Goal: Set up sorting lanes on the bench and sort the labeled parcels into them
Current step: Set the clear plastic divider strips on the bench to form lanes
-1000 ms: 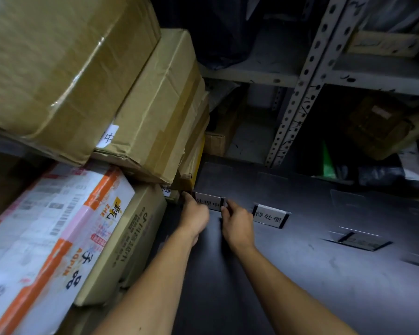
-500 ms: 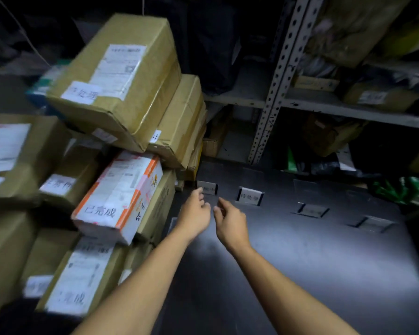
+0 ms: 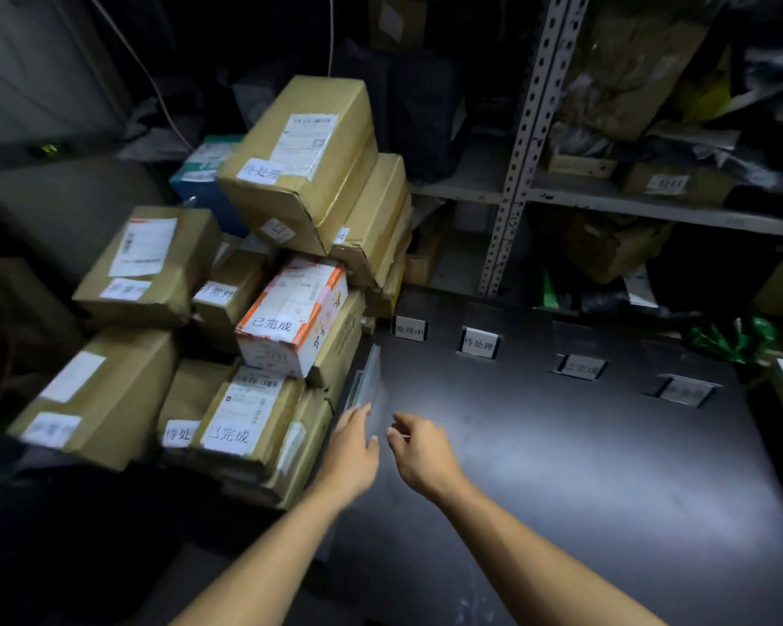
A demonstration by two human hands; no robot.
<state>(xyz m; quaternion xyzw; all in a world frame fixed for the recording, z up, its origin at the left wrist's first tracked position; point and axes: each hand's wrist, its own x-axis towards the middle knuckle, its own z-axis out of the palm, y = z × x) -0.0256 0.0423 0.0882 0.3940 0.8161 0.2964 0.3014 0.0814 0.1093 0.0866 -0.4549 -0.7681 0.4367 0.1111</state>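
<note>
The bench top is dark and smooth, with a dull sheen under the light. The parcels are brown corrugated cardboard — some strapped in glossy clear tape — with matt white paper labels. The shelf upright is grey perforated metal. A clear plastic sign holder glints — glossy.

Both hands hover over the bench beside stacked parcels.
</note>
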